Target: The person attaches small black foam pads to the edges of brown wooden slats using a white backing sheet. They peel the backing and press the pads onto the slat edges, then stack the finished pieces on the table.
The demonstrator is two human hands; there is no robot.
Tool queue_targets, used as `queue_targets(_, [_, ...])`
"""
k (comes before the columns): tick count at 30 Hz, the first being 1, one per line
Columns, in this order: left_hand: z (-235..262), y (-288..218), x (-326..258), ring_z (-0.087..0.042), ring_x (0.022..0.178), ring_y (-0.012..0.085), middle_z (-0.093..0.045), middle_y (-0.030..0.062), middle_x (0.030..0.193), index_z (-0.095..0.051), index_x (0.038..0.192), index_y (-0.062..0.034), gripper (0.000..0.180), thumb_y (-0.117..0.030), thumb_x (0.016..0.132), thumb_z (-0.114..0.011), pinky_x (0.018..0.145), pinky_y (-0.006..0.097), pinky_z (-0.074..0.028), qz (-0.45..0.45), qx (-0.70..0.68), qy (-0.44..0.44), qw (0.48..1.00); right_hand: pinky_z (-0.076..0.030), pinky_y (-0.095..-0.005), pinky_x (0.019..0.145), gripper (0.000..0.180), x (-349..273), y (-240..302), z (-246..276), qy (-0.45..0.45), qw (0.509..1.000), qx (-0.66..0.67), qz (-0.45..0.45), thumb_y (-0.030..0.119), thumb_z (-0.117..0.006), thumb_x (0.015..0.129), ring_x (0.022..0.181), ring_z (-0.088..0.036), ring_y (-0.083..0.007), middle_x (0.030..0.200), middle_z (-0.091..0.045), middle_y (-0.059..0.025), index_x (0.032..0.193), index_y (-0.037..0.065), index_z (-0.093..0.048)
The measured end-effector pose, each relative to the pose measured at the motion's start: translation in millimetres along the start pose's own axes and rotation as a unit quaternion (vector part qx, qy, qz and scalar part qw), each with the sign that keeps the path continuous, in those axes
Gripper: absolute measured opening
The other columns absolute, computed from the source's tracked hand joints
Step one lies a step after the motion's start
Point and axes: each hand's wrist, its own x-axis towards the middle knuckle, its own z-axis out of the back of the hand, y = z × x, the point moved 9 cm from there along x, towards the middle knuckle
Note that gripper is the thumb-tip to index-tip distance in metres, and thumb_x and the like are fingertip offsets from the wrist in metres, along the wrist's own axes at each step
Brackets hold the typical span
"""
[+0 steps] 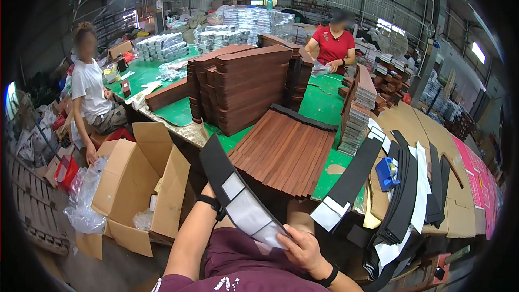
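A long black strip (220,168) with white backing patches on one face is held slantwise in front of my body. My left hand (207,190) supports its upper half from behind; most of those fingers are hidden by the strip. At the lower end, my right hand (304,249) pinches the white-backed edge between thumb and fingers. Just beyond the strip, a row of reddish-brown wooden slats (286,148) lies side by side, with a black band (304,117) along their far ends. To the right, another black strip (354,167) with a white end lies over the table edge.
Tall stacks of brown slats (251,89) stand on the green table (319,105). An opened cardboard box (127,184) is at left. On the right cardboard surface lie a blue tape dispenser (386,174) and piled black strips (403,194). Two people, seated left (92,89) and far right (332,46), are nearby.
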Motion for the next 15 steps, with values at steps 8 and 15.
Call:
queue_targets(8, [7.4,-5.9,-76.5,-0.056,0.130,0.0317,-0.059,0.0153,0.139,-0.056,0.136,-0.0042,0.078,-0.072,0.104,-0.035,0.108,0.047,-0.049,-0.075,-0.194,-0.060,0.976,-0.059,-0.0398,0.089,0.059,-13.3,-21.9,-14.1,0.067,0.989,0.028,-0.127,0.008,-0.081,0.077,0.108,-0.069,-0.0366,0.134,-0.062,-0.0203,0.134,0.008,-0.066])
queue_targets(15, [-43.2,-71.9,-118.0,-0.060,0.125,0.0242,-0.063,0.0104,0.138,-0.054,0.141,-0.0007,0.040,-0.016,0.105,-0.062,0.109,0.040,-0.047,-0.225,0.023,-0.092,0.970,-0.055,-0.0442,0.098,0.069,-22.1,-14.3,-47.3,0.159,0.974,0.125,-0.097,0.035,-0.084,0.085,0.122,-0.062,-0.0412,0.143,-0.054,-0.0255,0.142,0.007,-0.058])
